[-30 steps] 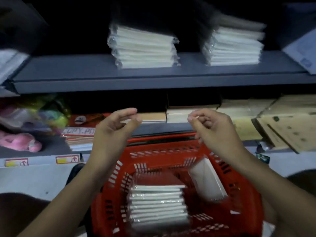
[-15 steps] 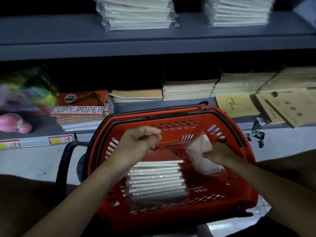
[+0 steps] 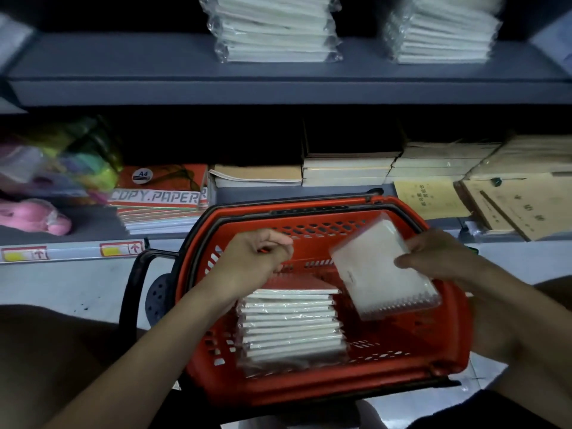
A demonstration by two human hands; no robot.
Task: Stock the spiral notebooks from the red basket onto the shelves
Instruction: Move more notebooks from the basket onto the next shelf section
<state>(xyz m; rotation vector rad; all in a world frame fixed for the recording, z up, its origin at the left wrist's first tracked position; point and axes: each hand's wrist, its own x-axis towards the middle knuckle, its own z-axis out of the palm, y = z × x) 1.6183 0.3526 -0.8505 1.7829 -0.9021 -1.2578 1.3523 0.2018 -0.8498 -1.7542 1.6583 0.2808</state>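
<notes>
In right hand (image 3: 439, 258): spiral notebook (image 3: 382, 267)

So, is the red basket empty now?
No. A wrapped stack of notebooks lies inside the red basket.

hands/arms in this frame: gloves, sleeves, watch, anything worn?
Nothing worn that shows. The left hand and right hand are bare, without gloves, and no rings can be made out in the dim light. Both forearms are bare from wrist to the frame's bottom edge: no sleeves, watch or bands in view.
</notes>
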